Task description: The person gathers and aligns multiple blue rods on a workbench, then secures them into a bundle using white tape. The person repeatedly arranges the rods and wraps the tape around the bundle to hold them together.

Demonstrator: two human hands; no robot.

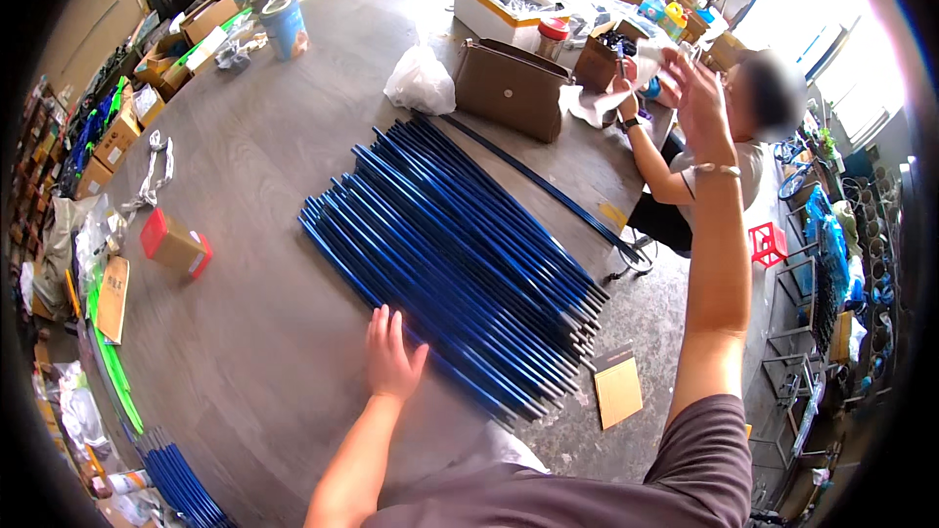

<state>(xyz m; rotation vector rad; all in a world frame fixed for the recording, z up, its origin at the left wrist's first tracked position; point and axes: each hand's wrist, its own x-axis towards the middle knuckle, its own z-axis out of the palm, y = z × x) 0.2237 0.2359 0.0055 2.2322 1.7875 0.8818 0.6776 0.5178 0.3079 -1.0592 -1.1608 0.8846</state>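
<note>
A wide row of long, shiny blue rods (pixel 450 254) with thin silvery tips lies slantwise across the table. Their tips reach over the table's edge at the lower right. My left hand (pixel 394 357) rests at the near left side of the row, fingers spread and touching the outer rods. Raised high on the right, my right hand (pixel 699 103) is apart from the rods. Its fingers look spread and slightly blurred, and I see nothing held in it. Beyond the row lies a separate dark strip of rods (pixel 538 176).
On the grey table (pixel 245 352) stand a brown case (pixel 509 88), a white plastic bag (pixel 421 80), a red-lidded box (pixel 176 242) and a blue bucket (pixel 284 27). A co-worker (pixel 748 147) sits at the right edge. Cardboard (pixel 618 393) lies on the floor.
</note>
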